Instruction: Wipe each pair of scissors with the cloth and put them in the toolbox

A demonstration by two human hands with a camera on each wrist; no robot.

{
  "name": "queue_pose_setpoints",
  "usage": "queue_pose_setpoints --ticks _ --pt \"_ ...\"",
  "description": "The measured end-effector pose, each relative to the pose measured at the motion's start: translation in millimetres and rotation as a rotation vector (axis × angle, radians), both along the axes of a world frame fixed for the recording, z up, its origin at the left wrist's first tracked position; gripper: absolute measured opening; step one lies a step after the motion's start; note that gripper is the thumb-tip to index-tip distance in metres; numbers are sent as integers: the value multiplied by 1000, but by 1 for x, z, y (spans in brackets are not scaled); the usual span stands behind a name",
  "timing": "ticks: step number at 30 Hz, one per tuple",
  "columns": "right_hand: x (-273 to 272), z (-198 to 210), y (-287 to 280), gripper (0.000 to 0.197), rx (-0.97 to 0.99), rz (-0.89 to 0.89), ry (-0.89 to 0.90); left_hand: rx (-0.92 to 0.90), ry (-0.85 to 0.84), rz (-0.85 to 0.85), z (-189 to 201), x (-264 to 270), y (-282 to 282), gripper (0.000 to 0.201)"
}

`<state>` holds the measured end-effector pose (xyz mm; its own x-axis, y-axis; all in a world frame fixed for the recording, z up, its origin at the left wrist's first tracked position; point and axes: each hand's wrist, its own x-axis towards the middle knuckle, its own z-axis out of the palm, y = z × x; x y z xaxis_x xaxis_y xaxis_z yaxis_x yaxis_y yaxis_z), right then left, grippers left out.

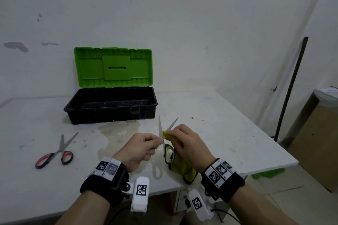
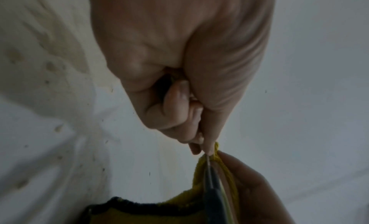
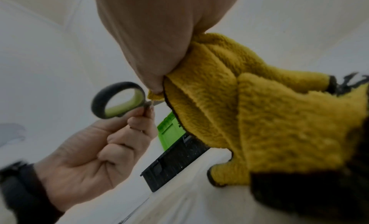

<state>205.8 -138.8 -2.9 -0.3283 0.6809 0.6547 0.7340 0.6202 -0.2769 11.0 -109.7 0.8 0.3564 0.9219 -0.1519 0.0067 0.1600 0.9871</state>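
Left hand (image 1: 140, 145) pinches the green-and-black-handled steel scissors (image 1: 167, 140) near the pivot, blades splayed, pointing away from the fingers toward the open green-lidded black toolbox (image 1: 111, 104). Right hand (image 1: 184, 142) squeezes the fluffy yellow cloth (image 3: 259, 117) round the right blade; its wipe, I'd say, runs tipward.
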Motion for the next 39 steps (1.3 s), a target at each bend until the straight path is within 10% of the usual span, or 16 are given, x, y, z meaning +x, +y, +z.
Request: queue_pose_setpoints --ticks 6,25,39 --pt "9 12 16 12 37 -187 246 39 70 19 -1 -4 1 11" --pt "-12 24 7 22 -382 -253 -42 539 641 29 -4 -3 2 8" --pt "3 27 9 11 -298 -230 119 164 250 60 -13 -6 3 7"
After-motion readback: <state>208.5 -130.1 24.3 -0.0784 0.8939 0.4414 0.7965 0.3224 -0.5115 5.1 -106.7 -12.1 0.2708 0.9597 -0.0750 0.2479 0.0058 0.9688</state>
